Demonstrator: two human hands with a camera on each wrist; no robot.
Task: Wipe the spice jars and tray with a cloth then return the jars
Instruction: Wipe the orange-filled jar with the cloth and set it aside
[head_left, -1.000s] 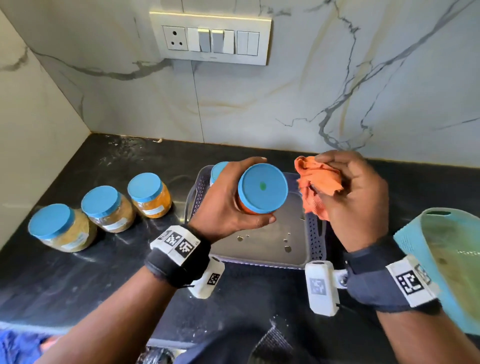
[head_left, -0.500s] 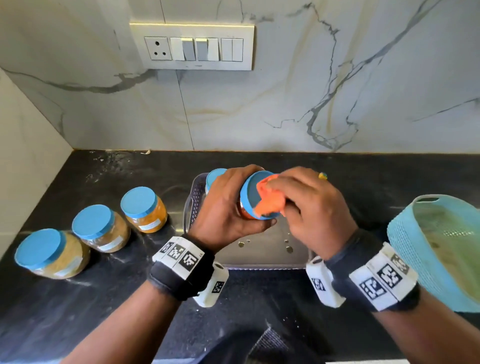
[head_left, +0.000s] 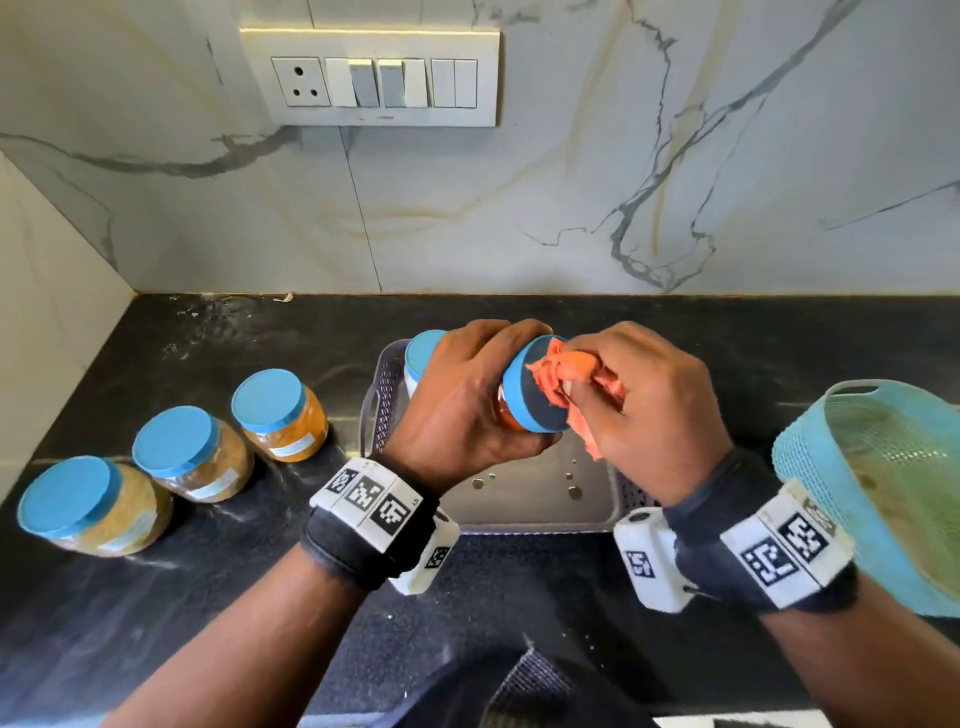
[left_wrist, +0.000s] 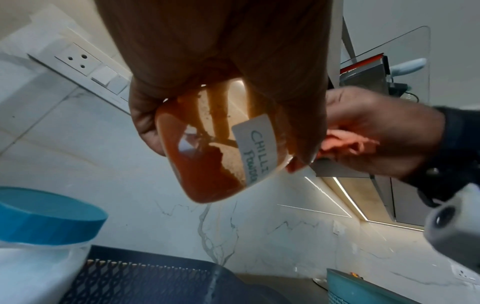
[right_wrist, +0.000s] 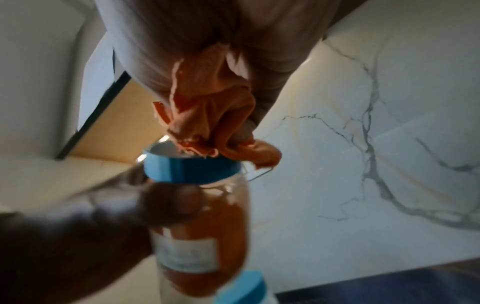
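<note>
My left hand (head_left: 467, 405) grips a chilli powder jar (left_wrist: 215, 156) with a blue lid (head_left: 537, 387), tilted so the lid faces right, above the grey perforated tray (head_left: 524, 512). My right hand (head_left: 644, 405) holds a bunched orange cloth (head_left: 563, 371) pressed against that lid; the right wrist view shows the cloth (right_wrist: 210, 115) on the lid (right_wrist: 192, 167). A white-filled jar (head_left: 423, 356) stands in the tray's back left corner, mostly hidden behind my left hand. Three blue-lidded jars (head_left: 182, 454) stand in a row on the black counter, left of the tray.
A teal mesh basket (head_left: 883, 488) sits at the right edge of the counter. Water drops lie on the tray floor. A marble wall with a switch panel (head_left: 371, 78) rises behind, and a side wall closes the counter on the left.
My right hand brought the orange cloth from beside the jar onto its lid and now rubs it there. My left hand has tilted the jar's lid toward the right.
</note>
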